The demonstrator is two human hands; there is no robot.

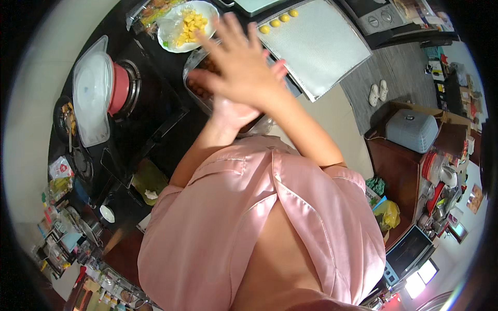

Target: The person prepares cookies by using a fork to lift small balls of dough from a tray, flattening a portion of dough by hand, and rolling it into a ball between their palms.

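Observation:
My right hand point(246, 72) lies across my left hand point(233, 113), palm to palm, above a dish. Its fingers are spread and slightly blurred. Beneath it the left hand faces up, fingers stretched out, with some pink fingertips showing past the right hand. Whatever lies between the palms is hidden. Under the hands, a clear-lined container point(190, 72) holds brown round pieces point(199, 89). Just beyond stands a white plate point(171, 45) with yellow chunks point(191, 28) and crumpled clear plastic. To the right, several small yellow balls point(275, 24) line the edge of a lined white tray point(321, 52).
At left, a red pot point(119, 88) sits on the black stove, with a translucent plastic lid or container point(92, 96) leaning beside it. A pan point(63, 118) holds food at the far left. Packaged food point(150, 15) lies behind the plate. An appliance with knobs point(376, 22) stands at back right.

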